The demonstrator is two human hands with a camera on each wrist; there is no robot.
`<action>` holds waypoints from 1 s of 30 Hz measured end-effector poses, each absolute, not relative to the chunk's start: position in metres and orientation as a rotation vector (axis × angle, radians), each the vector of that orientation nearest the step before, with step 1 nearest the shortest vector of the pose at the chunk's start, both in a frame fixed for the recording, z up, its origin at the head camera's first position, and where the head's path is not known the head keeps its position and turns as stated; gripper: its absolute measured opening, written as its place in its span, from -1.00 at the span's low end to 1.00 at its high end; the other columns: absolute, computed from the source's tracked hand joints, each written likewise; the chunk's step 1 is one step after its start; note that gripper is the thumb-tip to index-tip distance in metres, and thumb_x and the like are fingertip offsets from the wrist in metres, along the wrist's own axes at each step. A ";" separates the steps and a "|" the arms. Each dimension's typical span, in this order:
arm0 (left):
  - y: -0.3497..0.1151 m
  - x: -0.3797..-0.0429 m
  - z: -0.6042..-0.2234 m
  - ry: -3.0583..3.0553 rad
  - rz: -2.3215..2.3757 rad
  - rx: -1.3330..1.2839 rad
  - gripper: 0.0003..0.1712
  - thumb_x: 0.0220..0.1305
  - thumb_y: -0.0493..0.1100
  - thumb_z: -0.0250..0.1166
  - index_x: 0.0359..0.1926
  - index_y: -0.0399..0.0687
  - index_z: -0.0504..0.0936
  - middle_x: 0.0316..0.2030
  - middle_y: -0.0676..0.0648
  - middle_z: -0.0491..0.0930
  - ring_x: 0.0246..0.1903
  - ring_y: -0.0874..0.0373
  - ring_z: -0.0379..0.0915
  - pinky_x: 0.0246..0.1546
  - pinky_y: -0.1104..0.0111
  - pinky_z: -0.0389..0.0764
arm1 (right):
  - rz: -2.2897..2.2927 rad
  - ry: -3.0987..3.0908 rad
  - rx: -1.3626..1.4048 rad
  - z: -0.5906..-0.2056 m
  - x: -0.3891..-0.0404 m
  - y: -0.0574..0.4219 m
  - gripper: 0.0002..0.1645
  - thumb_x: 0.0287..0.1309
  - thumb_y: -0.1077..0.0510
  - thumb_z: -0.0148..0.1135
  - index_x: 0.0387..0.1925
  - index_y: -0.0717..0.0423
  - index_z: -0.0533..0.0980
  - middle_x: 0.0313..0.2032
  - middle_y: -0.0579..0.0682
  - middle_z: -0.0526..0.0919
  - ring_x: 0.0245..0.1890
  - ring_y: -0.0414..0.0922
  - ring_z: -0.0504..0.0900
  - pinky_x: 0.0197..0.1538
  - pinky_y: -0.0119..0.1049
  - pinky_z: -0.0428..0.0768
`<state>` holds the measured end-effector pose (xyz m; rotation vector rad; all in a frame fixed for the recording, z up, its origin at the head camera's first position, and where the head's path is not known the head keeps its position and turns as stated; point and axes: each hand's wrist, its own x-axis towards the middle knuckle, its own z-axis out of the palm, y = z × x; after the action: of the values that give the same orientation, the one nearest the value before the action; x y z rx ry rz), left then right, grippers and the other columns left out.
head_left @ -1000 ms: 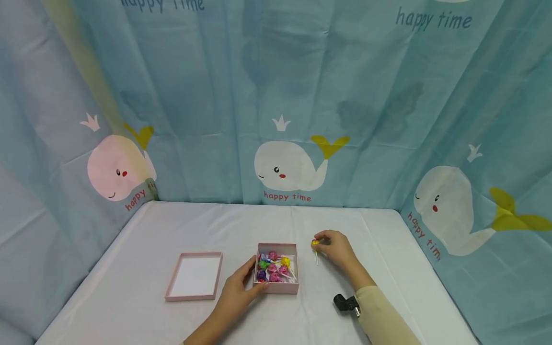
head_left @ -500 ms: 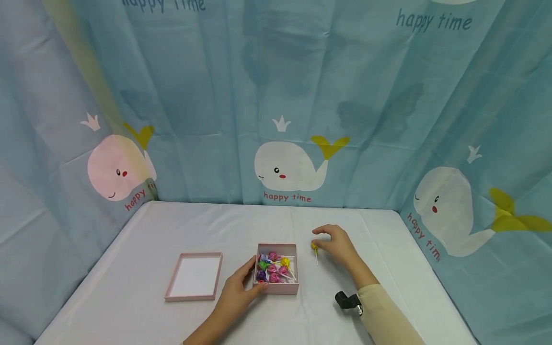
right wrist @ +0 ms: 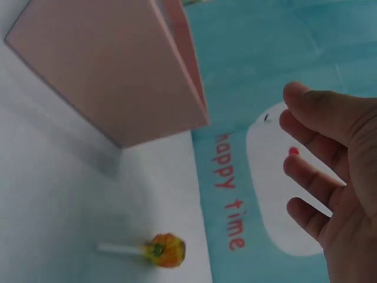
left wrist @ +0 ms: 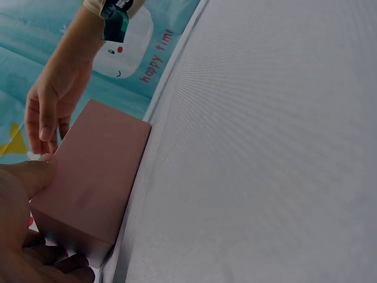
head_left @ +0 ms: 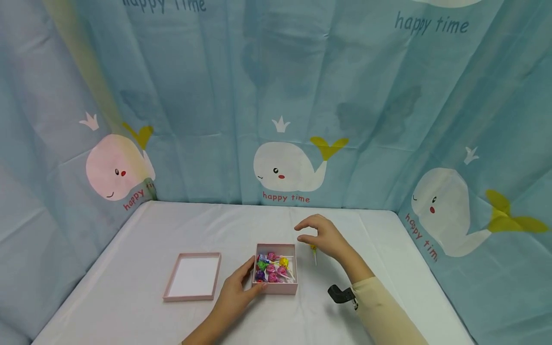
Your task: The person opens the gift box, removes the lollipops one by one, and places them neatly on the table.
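A pink box (head_left: pixel 280 288) without its lid stands on the white table, holding several lollipops (head_left: pixel 271 269) in pink, green, purple and yellow wrappers. My left hand (head_left: pixel 236 286) grips its left side, thumb at the near wall and fingers along the far left side; the left wrist view shows the thumb and fingers round the box's corner. To the right of the box, one yellow lollipop (right wrist: pixel 166 250) lies on the cloth with its white stick. Above it my right hand (head_left: pixel 325 237) hovers with nothing held, thumb and fingers apart.
The pink box lid (head_left: pixel 192 277) lies upturned on the table to the left of the box. A light blue curtain (head_left: pixel 207 120) with whale prints rises behind and beside the white tablecloth (head_left: pixel 129 297). A black camera mount (head_left: pixel 339 294) juts from the right wrist.
My right hand has let go of the yellow lollipop, which lies on the table, and has risen and shifted left toward the box. My left hand stays on the box.
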<state>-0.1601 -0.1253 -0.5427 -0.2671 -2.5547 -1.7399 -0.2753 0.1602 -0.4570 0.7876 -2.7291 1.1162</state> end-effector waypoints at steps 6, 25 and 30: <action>-0.126 -0.160 -0.542 -2.548 -1.750 -0.274 0.00 0.18 0.06 0.55 0.53 -0.12 0.30 0.48 -0.18 0.32 0.47 -0.16 0.24 0.42 0.12 0.40 | 1.094 -2.721 0.993 -0.449 -0.273 0.143 -0.77 0.19 0.10 0.51 -0.14 -0.27 0.73 -0.12 -0.37 0.71 0.06 -0.24 0.59 0.20 0.01 0.68; -0.128 -0.160 -0.545 -2.522 -1.783 -0.307 -0.01 0.18 0.03 0.55 0.53 -0.12 0.30 0.49 -0.16 0.31 0.48 -0.13 0.23 0.43 0.16 0.39 | 0.944 -2.941 1.251 -0.463 -0.268 0.101 -0.85 0.19 0.13 0.49 -0.17 -0.06 0.78 -0.13 -0.30 0.71 0.04 -0.27 0.58 0.27 -0.14 0.62; -0.129 -0.160 -0.546 -2.521 -1.778 -0.314 0.00 0.17 0.07 0.54 0.52 -0.12 0.30 0.49 -0.17 0.31 0.47 -0.14 0.23 0.43 0.17 0.38 | 0.909 -2.970 1.295 -0.471 -0.270 0.095 -0.85 0.20 0.15 0.49 -0.18 -0.09 0.79 -0.17 -0.32 0.72 -0.01 -0.31 0.59 0.25 -0.21 0.64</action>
<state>-0.1599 -0.1286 -0.5465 -0.3141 -2.5214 -1.7777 -0.2700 0.0948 -0.4705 1.2948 -2.9703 0.9090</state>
